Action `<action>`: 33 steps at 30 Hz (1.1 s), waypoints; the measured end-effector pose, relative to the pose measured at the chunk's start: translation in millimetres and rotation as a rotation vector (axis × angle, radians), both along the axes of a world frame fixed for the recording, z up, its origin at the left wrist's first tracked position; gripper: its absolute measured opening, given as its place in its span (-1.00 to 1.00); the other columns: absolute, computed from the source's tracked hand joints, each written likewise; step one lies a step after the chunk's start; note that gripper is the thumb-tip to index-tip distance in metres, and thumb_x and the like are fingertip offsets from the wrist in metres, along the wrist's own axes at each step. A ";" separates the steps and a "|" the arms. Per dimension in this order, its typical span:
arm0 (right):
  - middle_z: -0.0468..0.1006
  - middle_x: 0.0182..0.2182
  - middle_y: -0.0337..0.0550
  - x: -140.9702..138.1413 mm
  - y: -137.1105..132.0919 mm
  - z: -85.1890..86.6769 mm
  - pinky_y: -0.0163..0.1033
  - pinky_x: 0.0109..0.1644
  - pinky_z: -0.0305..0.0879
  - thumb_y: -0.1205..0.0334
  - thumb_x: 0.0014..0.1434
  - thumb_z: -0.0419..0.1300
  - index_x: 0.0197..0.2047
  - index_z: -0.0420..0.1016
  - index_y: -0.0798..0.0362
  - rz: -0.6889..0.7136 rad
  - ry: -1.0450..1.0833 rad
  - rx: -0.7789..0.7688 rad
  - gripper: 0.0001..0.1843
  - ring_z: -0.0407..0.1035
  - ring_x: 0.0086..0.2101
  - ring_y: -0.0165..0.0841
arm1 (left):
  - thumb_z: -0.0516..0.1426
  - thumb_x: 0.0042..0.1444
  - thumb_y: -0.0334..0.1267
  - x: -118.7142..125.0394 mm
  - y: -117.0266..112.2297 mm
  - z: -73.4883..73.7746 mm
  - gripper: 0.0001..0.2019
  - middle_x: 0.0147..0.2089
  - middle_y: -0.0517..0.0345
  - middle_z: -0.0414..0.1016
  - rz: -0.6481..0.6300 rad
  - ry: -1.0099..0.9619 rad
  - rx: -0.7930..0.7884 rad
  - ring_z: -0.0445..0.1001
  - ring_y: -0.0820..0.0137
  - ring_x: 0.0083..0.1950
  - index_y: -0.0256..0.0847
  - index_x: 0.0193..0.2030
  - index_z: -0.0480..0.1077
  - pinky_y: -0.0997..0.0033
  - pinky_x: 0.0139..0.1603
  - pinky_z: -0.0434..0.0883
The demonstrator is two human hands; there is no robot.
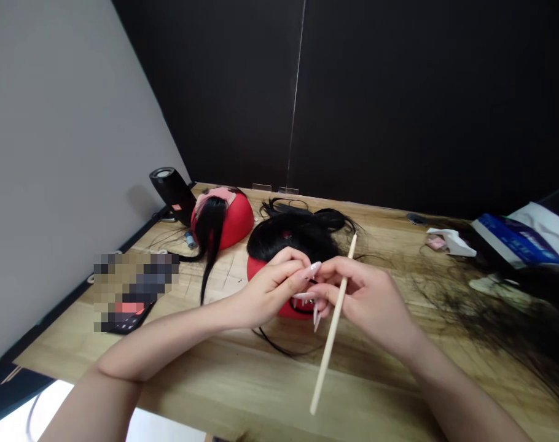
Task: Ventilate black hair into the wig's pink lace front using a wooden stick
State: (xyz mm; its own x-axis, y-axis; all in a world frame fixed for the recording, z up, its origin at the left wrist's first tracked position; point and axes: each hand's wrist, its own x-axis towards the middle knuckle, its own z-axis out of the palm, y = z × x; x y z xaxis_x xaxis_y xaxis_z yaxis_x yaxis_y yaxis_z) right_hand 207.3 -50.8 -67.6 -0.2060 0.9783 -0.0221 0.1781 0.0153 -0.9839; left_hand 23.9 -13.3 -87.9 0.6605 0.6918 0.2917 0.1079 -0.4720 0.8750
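My right hand [369,301] is closed with a long pale wooden stick [331,341] lodged between its fingers, slanting from upper right to lower left. A thin tip shows at the stick's upper end. My left hand [277,285] is closed in a pinch, its fingertips meeting those of the right; a bit of black hair shows between them. Both hands are in front of a red dome-shaped head form [256,267] covered with long black hair [302,230]. A few loose strands [279,348] hang in a curve below my left hand. The hands partly hide the form.
Another red head form [240,218] with a pinkish cap and black hair stands at the back left, beside a black cylindrical speaker [172,195]. A partly blurred phone [127,319] lies at left. On the right are loose dark hair [464,301], crumpled tissue [457,242] and a blue-white packet [514,239].
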 end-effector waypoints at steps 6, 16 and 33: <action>0.53 -0.42 -0.18 14.6 -2.0 8.0 -0.37 -0.37 0.44 0.26 0.20 0.23 -0.39 0.63 0.03 0.118 -0.296 0.230 -0.84 0.45 -0.46 -0.46 | -0.09 0.41 -0.18 2.7 -7.0 -4.1 -0.63 -0.21 0.06 0.37 0.038 0.043 0.114 0.37 0.43 -0.16 -0.28 -0.37 0.36 0.42 -0.06 0.37; 0.55 0.01 -0.06 40.5 22.9 17.5 -0.35 -0.46 0.27 0.22 0.15 0.31 -0.45 0.43 0.07 -0.251 0.076 0.486 -0.80 0.40 -0.41 -0.46 | 0.05 0.33 -0.19 -73.5 -23.3 -11.8 -0.72 0.05 -0.01 0.46 0.538 0.210 0.361 0.47 0.33 -0.03 -0.17 0.12 0.34 0.28 0.04 0.42; 0.43 -0.61 -0.27 31.1 0.0 24.7 -0.45 -0.61 0.23 0.08 0.12 0.34 -0.46 0.41 0.06 -0.165 -0.142 0.479 -0.71 0.27 -0.63 -0.53 | 0.12 -0.32 0.59 -235.8 -10.1 -58.5 0.03 0.01 -0.29 0.39 1.139 1.122 -0.125 0.24 -0.46 0.15 -0.35 0.02 0.41 -0.27 0.03 0.29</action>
